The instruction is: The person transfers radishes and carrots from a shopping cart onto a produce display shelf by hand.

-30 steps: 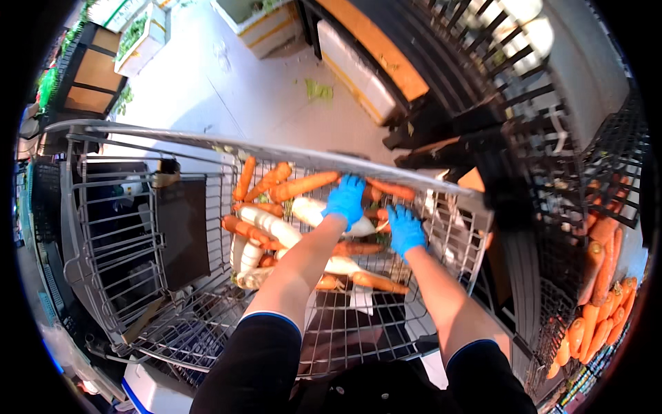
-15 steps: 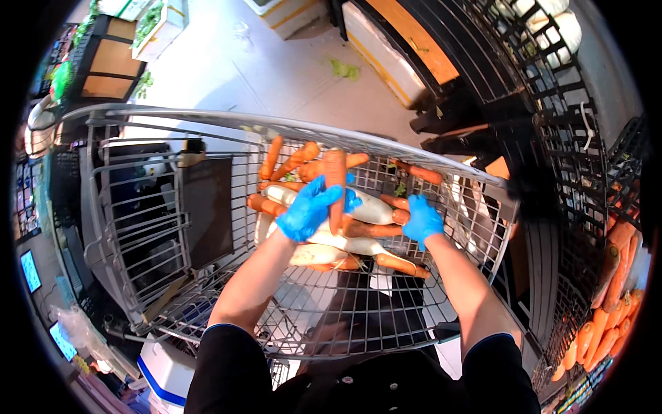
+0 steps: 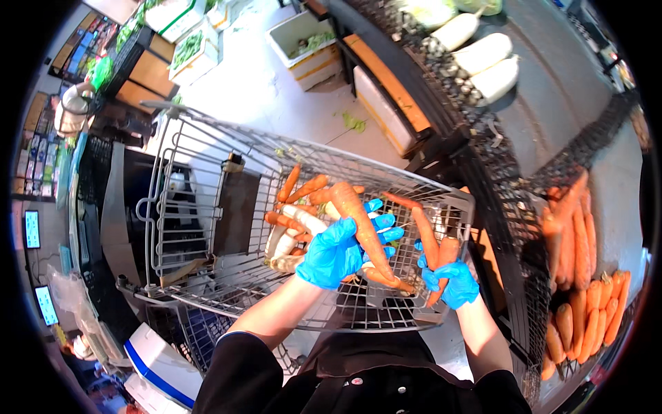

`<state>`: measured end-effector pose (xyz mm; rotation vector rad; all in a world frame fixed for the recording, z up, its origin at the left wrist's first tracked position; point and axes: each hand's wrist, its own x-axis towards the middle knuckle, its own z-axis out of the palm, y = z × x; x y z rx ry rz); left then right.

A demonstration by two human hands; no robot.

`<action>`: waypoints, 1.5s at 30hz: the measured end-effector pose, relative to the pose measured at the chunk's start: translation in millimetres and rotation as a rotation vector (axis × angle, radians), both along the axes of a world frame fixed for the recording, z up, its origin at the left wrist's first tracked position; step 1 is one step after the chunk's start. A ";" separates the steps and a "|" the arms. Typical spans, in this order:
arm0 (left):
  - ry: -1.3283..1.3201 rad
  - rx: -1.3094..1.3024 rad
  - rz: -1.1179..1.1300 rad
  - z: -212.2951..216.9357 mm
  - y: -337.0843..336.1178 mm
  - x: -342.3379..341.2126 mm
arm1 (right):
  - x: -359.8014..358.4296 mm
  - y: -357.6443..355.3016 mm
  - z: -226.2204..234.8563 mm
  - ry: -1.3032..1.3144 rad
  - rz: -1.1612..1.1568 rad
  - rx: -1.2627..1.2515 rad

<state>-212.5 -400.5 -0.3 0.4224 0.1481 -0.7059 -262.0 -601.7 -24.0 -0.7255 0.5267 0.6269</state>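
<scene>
Landmark: wire cart [image 3: 207, 228], metal grid basket, bars bent by the lens.

Nearest, at the cart's near rim: dark sleeves, bare forearms, both hands in thin blue gloves. Left hand [image 3: 339, 250] curled round a long orange carrot [image 3: 358, 224], fingers spread over it, the tip hidden behind the palm; the carrot is raised above the cart's load. Right hand [image 3: 449, 281] closed round two or three carrots [image 3: 436, 247] held upright at the cart's near right corner; lower ends hidden in the glove, exact count hard to make out.

Inside the cart, under the hands: heap of carrots and pale white radishes [image 3: 295, 224], skins dull, partly masked by the left hand. Dark flat panel [image 3: 236, 210] stands against the cart's left part.

Right of the cart: black mesh counter [image 3: 524, 207] with stacked carrots [image 3: 576, 276], cut off at the edge.

Beyond the cart: pale floor with green leaf scraps [image 3: 354, 123], a white crate [image 3: 307, 48], long white radishes [image 3: 483, 55] on the far counter. Left of the cart, shelves are blurred.
</scene>
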 end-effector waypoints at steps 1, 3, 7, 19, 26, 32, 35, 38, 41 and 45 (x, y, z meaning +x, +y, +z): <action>-0.047 0.043 -0.013 4.9 -6.9 -0.8 | -5.0 -6.2 8.8 -0.026 -0.024 0.052; -0.013 0.000 -0.031 14.7 -20.6 -5.4 | -14.1 -18.6 24.7 -0.062 -0.063 0.167; -0.180 0.214 -0.190 35.6 -58.5 -16.8 | -42.1 -47.8 59.6 -0.179 -0.181 0.133; -0.315 0.508 -0.318 74.3 -226.1 -33.3 | -155.9 -117.4 106.7 -0.226 -0.641 -0.028; -0.556 0.261 -0.767 71.6 -216.1 -52.3 | -148.1 -121.1 95.7 -0.232 -0.577 0.215; -0.481 0.291 -0.749 74.3 -225.5 -64.4 | -133.9 -111.6 99.9 -0.248 -0.563 0.217; -0.544 0.381 -0.588 81.8 -226.6 -54.4 | -129.8 -111.3 100.1 -0.164 -0.582 0.019; -0.571 0.514 -0.404 91.6 -246.1 -28.3 | -133.2 -119.3 109.3 -0.306 -0.620 -0.038; -0.651 0.645 -0.323 91.5 -243.8 -1.9 | -131.6 -120.3 96.5 -0.370 -0.573 -0.135; -0.649 0.703 -0.302 82.6 -235.2 -11.8 | -121.7 -133.7 107.4 -0.432 -0.666 -0.676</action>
